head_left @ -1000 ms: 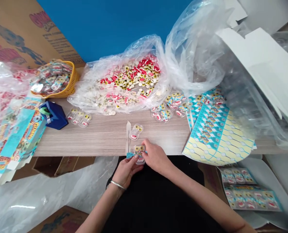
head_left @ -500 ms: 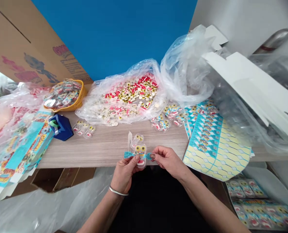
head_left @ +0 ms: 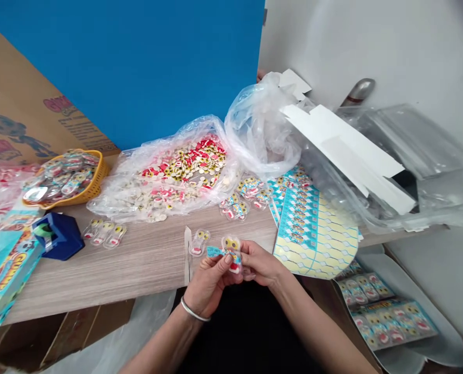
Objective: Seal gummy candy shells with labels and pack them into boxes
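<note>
Clear gummy packet (head_left: 232,254) pinched between left hand (head_left: 210,283) and right hand (head_left: 259,262)

We're getting bright, even light across the wood tabletop (head_left: 137,275), with sharp glare on the plastic bag (head_left: 262,130) behind it! Shadows are soft, and we see the picture bending at the edges.

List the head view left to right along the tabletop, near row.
printed blue carton, blue tape dispenser, three candy packets, white strip, lone candy packet, left hand, held candy packet, right hand, blue-and-yellow printed sheet
</note>
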Demonstrator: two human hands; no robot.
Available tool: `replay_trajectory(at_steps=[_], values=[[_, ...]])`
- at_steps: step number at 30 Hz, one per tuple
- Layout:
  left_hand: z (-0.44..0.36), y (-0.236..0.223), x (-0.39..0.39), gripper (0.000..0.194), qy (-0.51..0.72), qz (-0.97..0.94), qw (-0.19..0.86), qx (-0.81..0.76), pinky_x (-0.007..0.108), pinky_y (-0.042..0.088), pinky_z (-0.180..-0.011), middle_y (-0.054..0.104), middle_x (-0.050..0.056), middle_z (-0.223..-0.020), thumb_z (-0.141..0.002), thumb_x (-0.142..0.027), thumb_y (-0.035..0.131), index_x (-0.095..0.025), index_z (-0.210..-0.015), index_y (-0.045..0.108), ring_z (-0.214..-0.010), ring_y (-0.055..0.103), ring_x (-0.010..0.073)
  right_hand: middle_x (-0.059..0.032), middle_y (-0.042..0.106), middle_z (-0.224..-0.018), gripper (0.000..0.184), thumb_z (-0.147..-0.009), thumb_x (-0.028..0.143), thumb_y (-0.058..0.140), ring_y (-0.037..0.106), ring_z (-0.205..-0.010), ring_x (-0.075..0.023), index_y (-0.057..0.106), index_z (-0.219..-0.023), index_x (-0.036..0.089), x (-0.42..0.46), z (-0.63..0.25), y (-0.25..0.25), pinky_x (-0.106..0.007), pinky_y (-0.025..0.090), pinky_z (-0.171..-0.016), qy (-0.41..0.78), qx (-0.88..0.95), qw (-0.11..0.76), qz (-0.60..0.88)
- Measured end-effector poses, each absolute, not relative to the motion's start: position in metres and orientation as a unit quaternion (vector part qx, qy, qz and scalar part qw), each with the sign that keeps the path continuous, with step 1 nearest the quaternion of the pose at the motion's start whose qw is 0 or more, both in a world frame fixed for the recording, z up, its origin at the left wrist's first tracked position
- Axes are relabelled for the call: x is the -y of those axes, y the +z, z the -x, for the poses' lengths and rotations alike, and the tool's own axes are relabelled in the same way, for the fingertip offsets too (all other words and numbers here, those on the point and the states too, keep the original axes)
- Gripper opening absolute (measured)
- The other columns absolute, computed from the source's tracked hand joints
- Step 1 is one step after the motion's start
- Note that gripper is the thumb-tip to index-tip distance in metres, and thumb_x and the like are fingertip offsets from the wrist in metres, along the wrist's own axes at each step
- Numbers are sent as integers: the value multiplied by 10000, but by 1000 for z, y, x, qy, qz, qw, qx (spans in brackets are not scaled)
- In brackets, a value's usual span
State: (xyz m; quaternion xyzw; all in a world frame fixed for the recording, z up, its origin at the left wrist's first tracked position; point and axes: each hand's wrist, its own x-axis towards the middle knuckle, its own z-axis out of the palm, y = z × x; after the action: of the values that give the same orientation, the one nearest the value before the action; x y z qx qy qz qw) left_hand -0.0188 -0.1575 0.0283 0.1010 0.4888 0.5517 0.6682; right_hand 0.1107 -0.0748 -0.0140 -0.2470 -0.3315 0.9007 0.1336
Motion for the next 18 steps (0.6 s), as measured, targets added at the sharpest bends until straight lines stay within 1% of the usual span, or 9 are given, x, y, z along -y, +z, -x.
replay_trajectory(at_steps=[2,3,5,6,8,10,12,15,18], values=[[19,23,151,400,575,-84,624,-522,249,572,-596,728,33,-716,-587,-433,928,-149,-789,731,-596,652,126,76,534,-548,497,-640,558,871,355,-409,-45,581,-797,187,71,-112,-16,-177,225,-393,862,354,187,310],[18,21,148,423,587,-76,597,-542,256,577,-606,735,32,-733,-571,-430,933,-152,-809,720,-614,661,133,54,573,-592,465,-672,554,851,428,-457,-62,606,-805,183,70,-113,-17,-183,298,-426,831,373,228,343],[16,15,143,470,604,-67,552,-571,263,580,-617,746,37,-768,-555,-428,936,-154,-857,701,-639,674,142,-4,675,-760,394,-750,528,800,575,-637,-107,666,-877,180,70,-116,-16,-217,441,-575,764,423,300,385],[14,12,141,485,606,-73,542,-579,265,580,-618,749,44,-785,-559,-431,932,-151,-877,695,-643,678,146,-26,704,-851,363,-785,509,773,614,-739,-132,684,-925,186,70,-118,-14,-245,479,-669,735,452,319,392],[10,9,139,502,595,-100,542,-585,273,580,-617,752,62,-825,-580,-446,915,-144,-910,689,-654,683,157,-44,719,-927,308,-833,472,730,636,-853,-172,689,-961,195,73,-120,-11,-301,495,-802,686,514,329,395],[8,7,138,513,580,-129,540,-596,275,577,-620,748,64,-865,-614,-464,892,-152,-965,685,-687,688,166,-40,712,-890,266,-862,452,693,637,-850,-190,677,-932,197,75,-121,-7,-326,491,-826,646,558,330,403],[10,7,139,491,585,-150,513,-610,270,572,-651,731,44,-890,-654,-473,867,-172,-994,678,-731,685,158,-38,711,-883,253,-888,451,652,641,-839,-197,665,-918,199,75,-122,-5,-330,493,-815,627,569,328,419],[21,9,141,383,621,-166,471,-604,244,543,-705,681,-2,-820,-677,-456,853,-176,-874,680,-734,641,115,-32,714,-865,259,-878,463,656,645,-823,-200,656,-894,205,74,-126,-2,-328,496,-794,631,562,315,433],[31,12,142,361,624,-143,502,-581,221,514,-687,640,-23,-731,-633,-430,882,-164,-767,679,-671,585,82,-27,708,-837,283,-853,487,686,634,-806,-196,656,-854,206,73,-128,2,-319,490,-777,650,545,312,427]])
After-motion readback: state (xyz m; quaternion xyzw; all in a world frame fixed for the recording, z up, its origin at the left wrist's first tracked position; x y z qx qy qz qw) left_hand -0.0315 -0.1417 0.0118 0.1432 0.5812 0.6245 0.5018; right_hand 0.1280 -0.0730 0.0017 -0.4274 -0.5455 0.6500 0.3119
